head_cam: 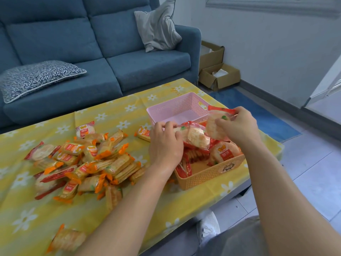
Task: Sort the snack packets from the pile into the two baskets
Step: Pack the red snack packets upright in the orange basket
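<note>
A pile of snack packets, orange-edged and red-edged, lies on the left of the table. An orange basket at the right holds several red packets. Behind it stands a pink basket with nothing visible inside. My left hand grips a bunch of red packets above the orange basket. My right hand pinches a red packet just to the right of them, above the same basket.
The table wears a yellow flowered cloth. A single orange packet lies left of the baskets, another packet near the front edge. A blue sofa stands behind, cardboard boxes on the floor at right.
</note>
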A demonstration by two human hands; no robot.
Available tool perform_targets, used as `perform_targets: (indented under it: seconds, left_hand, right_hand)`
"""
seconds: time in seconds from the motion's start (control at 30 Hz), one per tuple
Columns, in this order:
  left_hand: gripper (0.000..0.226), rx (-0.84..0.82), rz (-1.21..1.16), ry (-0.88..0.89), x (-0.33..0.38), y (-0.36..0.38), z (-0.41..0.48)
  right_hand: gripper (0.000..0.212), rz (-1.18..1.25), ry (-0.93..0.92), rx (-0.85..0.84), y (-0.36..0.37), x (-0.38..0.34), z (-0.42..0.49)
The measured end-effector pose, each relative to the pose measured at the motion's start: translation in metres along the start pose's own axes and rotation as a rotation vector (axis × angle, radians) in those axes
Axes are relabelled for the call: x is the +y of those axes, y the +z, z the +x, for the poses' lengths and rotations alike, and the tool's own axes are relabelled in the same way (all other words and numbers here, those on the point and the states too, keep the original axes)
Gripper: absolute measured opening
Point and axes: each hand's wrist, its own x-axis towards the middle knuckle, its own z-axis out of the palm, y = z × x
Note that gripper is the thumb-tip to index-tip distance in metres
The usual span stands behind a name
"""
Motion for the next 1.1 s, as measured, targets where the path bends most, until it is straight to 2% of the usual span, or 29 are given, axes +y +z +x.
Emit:
perform_targets:
  seconds: [0.07, 0.13, 0.2, 0.37, 0.43, 0.5, 0.67, 0.73, 0.83, 0.93, 1.1]
  left_hand:
    - [0.022, 0.064, -0.125, 0.055, 0.004, -0.003, 0.000]
    - [0.018, 0.051, -0.282, 0.046, 0.011, -0.007, -0.002]
    - [0.014, -0.007, -0.326, 0.037, 0.014, -0.011, -0.004]
    - [0.010, -0.183, -0.162, 0.062, -0.005, -0.009, -0.015]
    - [0.016, -0.232, -0.140, 0.075, -0.013, -0.005, -0.017]
    - [0.022, -0.220, -0.146, 0.059, -0.015, -0.004, -0.017]
    - [0.013, -0.066, -0.147, -0.026, -0.012, -0.009, -0.012]
    - [0.008, -0.023, -0.107, -0.076, -0.014, -0.009, -0.005]
    - [0.027, -0.087, -0.077, -0.191, -0.016, -0.009, 0.008]
    - [0.050, -0.189, -0.032, -0.254, -0.015, -0.007, 0.016]
    - [0.058, -0.203, -0.035, -0.299, -0.014, -0.006, 0.022]
  right_hand:
    - [0.029, 0.186, 0.028, -0.036, -0.004, -0.005, -0.002]
    - [0.027, 0.297, 0.072, -0.149, -0.011, -0.007, -0.006]
    - [0.025, 0.246, 0.074, -0.279, -0.016, -0.006, -0.010]
    - [0.019, 0.088, -0.034, -0.477, -0.018, 0.004, -0.023]
    - [0.020, -0.100, -0.159, -0.464, -0.012, 0.003, -0.029]
    - [0.036, -0.323, -0.286, -0.399, -0.002, 0.002, -0.034]
    - [0.045, -0.604, -0.332, -0.234, 0.034, 0.004, -0.043]
    - [0.035, -0.745, -0.342, -0.184, 0.047, 0.004, -0.047]
    - [0.021, -0.787, -0.334, -0.207, 0.062, 0.003, -0.055]
    - [0.014, -0.729, -0.293, -0.338, 0.066, -0.003, -0.059]
    - [0.027, -0.709, -0.216, -0.650, 0.059, -0.008, -0.059]
